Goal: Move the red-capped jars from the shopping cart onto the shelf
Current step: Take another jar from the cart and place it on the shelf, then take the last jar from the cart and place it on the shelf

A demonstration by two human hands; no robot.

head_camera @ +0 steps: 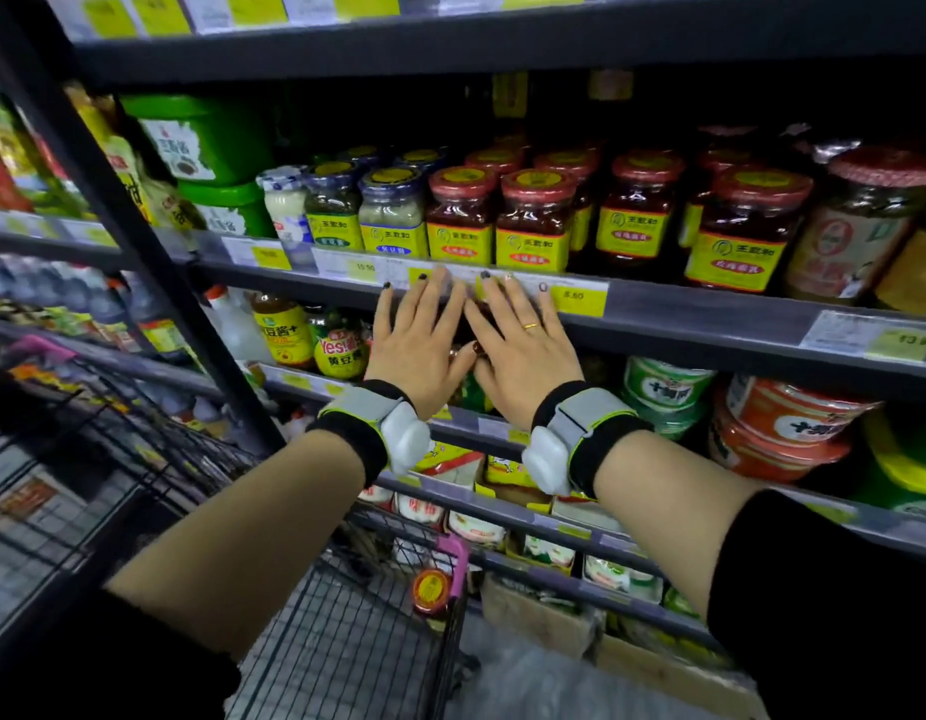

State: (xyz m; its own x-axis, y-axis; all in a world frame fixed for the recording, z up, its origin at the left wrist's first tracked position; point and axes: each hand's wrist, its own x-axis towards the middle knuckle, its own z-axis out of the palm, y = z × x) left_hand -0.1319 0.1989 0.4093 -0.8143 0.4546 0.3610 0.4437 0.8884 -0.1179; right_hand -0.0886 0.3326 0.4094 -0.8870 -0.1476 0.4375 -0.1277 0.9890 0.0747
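My left hand (417,340) and right hand (523,340) press flat around a dark glass jar (463,324), fingers straight: an open-palmed grip. Just above them, squat red-capped glass jars with yellow labels (533,220) line the dark metal shelf (710,314). Below my wrists, another red-capped jar (431,592) sits in the black wire shopping cart (346,641).

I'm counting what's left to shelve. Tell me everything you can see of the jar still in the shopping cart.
The jar in the cart shows mostly its round red cap with a yellow printed label on top; the body below is largely hidden and blurred. It seems to stand upright in the far corner of the shopping cart, against the wire wall just beside the pink corner piece. Neither hand touches it. Its contents cannot be made out.
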